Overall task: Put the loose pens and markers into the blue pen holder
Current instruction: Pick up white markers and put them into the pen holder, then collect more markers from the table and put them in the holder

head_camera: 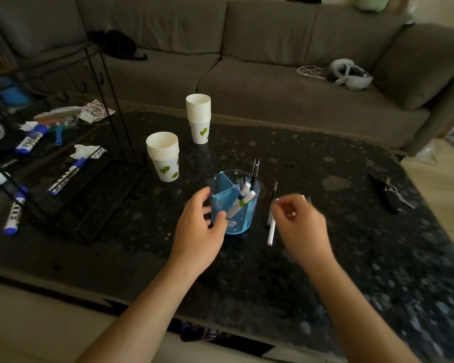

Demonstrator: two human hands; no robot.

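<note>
The blue pen holder stands on the dark table, divided into compartments, with several markers and a dark pen standing in its right side. My left hand wraps its left wall, thumb and fingers on it. Just right of the holder lie a white pen with a pink tip and a dark pen, side by side. My right hand hovers blurred over them, fingers apart and curled; a small white tip shows past its fingers, and whether it holds that I cannot tell.
Two stacks of paper cups stand behind the holder. A black wire rack with blue-capped markers fills the left. Dark pliers-like tools lie at the right. A grey sofa runs behind the table.
</note>
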